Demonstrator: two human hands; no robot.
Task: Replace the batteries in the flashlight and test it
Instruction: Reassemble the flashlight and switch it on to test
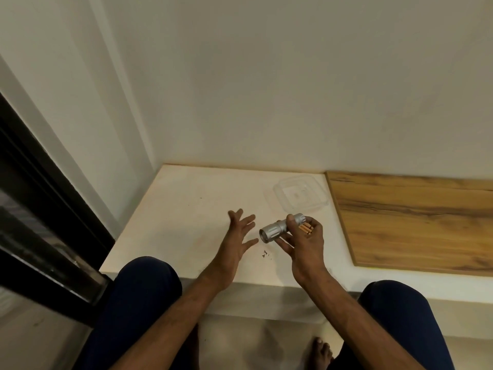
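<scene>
My right hand [306, 247] holds a short silver flashlight [280, 227] level above the white ledge, its lens end pointing left. Tucked in the same hand, behind the flashlight's rear end, are a few orange batteries [306, 228]. My left hand [237, 236] hovers just left of the flashlight with fingers spread and nothing in it, not touching the flashlight.
A clear plastic container [298, 194] sits on the white ledge [173, 209] beyond the flashlight. A wooden panel [413, 222] covers the ledge to the right. Small dark specks [265, 254] lie under the hands. Walls close in behind and left; my knees are below the ledge's front edge.
</scene>
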